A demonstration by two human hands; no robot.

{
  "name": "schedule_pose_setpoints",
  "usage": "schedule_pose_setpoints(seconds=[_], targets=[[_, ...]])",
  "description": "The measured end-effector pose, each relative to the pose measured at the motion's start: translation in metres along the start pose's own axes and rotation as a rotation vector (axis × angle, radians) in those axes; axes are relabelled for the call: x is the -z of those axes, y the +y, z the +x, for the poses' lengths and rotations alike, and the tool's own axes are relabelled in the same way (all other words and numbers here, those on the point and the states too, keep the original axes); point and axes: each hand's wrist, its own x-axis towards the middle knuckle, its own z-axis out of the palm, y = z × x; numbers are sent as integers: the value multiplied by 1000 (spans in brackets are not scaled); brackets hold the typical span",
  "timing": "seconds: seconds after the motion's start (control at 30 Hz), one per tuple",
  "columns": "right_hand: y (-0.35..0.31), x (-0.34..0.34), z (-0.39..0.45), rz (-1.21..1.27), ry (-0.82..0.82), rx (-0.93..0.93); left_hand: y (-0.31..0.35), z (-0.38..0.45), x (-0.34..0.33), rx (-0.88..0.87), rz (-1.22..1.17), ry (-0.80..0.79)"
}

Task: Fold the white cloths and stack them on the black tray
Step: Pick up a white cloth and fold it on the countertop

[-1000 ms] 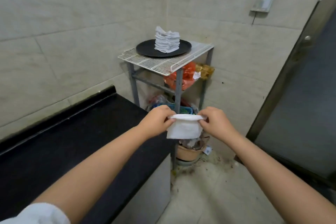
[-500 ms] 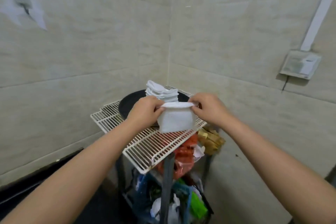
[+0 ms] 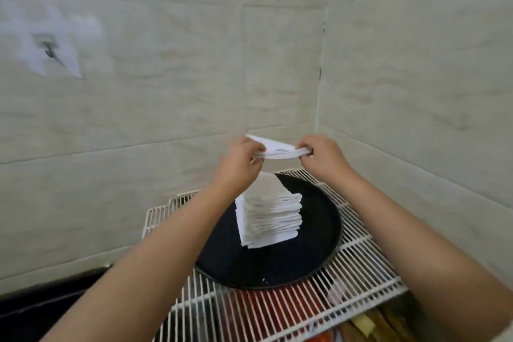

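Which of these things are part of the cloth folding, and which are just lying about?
Part of the job:
folded white cloth, pinched by left hand and right hand
stack of folded cloths
black tray

Lying about:
white wire shelf
red bag under it

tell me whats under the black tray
The tray sits on a white wire rack. Through the wires below show something red and yellowish items. What lies directly beneath the tray is covered by it.
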Motion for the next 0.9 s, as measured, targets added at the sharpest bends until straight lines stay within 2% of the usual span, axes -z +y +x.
schedule_pose_setpoints(seconds=[0.1, 0.2, 0.43, 0.57, 0.7, 0.9], targets=[[32, -28, -11, 17, -192, 15, -10, -20, -24, 73, 113, -134], [41, -41, -22, 64, -284, 65, -15, -36, -33, 140, 153, -120], [47, -42, -28, 13, -432, 132, -11, -63, -40, 211, 283, -175], [34, -28, -35, -106, -415, 142, -7, -78, -27, 194, 320, -132], [-27, -18, -54, -176, -337, 205, -11, -116, 19, 254, 418, -76], [-200, -56, -146, -21, -392, 555, -48, -259, 152, 520, 659, -31]])
